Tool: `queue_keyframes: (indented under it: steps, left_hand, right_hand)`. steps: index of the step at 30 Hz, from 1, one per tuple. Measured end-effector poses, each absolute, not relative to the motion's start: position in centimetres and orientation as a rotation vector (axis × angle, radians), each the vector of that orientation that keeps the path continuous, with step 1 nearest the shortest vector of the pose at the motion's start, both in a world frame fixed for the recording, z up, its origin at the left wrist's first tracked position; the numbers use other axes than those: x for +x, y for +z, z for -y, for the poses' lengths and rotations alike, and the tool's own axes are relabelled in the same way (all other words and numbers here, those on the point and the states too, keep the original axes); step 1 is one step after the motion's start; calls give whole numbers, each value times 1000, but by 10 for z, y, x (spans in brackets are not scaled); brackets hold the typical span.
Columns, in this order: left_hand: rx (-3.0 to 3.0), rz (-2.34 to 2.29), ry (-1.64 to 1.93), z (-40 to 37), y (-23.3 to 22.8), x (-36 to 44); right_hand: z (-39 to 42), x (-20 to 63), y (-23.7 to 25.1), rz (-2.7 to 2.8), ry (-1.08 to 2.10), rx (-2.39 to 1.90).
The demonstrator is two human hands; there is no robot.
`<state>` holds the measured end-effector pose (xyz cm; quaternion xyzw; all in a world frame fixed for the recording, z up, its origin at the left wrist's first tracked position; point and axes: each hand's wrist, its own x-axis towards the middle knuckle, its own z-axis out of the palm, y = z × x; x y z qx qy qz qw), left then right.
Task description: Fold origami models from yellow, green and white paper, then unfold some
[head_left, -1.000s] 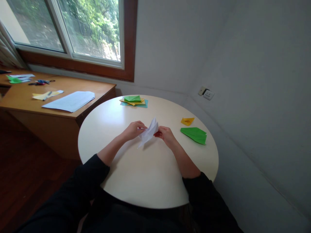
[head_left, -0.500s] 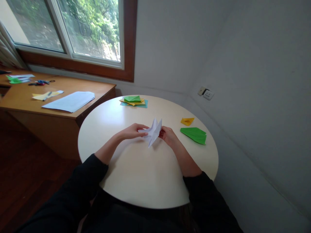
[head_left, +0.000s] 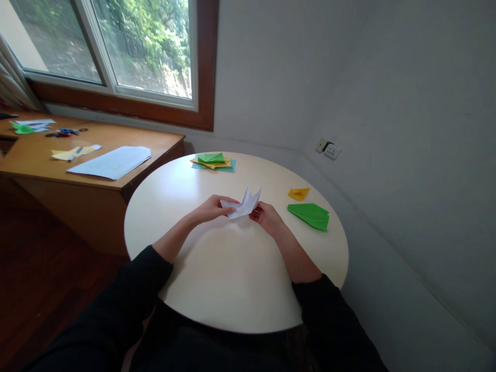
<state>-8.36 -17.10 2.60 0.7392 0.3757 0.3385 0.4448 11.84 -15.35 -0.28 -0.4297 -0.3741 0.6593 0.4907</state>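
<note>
room: grey walls, window (head_left: 116,46) top left, wall socket (head_left: 332,151) on right wall
desk: wooden desk (head_left: 46,160) left of table, holds white sheet (head_left: 110,161), yellow scrap (head_left: 73,151), scissors (head_left: 62,133), green scrap (head_left: 22,127)
table: round white table (head_left: 232,279), person seated at near edge, dark sleeves at bottom
paper stack: green, yellow and teal sheets (head_left: 213,161) at far edge of table, well apart from hands
green plane: folded green paper (head_left: 310,215) flat on table, right of hands, near right hand, not touching
yellow piece: small folded yellow paper (head_left: 298,194) just beyond green plane
left hand: left hand (head_left: 211,208) fingers pinched on left end of white paper
right hand: right hand (head_left: 267,217) fingers pinched on right side of white paper
white paper: folded white paper (head_left: 243,205) between both hands, above table centre, pointed tips up and to right; lifted or touching table, cannot tell
</note>
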Motion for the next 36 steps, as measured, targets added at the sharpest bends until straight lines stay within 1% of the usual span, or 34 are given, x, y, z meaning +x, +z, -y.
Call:
queue_keyframes:
  steps: [10, 15, 17, 25, 31, 36]
  left_hand:
    - [1783, -1076, 964, 161, 17, -83]
    - [1634, -1194, 1015, 157, 13, -83]
    - [1586, -1248, 1030, 155, 11, -83]
    - [1483, -1353, 1096, 146, 4, -87]
    - [1453, -1373, 1123, 143, 1, -88]
    - [1428, -1397, 1073, 144, 4, -87]
  right_hand:
    - [155, 118, -3, 1000, 1557, -1096]
    - [152, 120, -7, 1008, 1440, -1166]
    - [152, 122, -6, 1021, 1440, -1154]
    - [164, 119, 7, 1075, 1617, -1007]
    - [166, 118, 4, 1175, 1522, -943]
    - [164, 118, -2, 1228, 1479, -955]
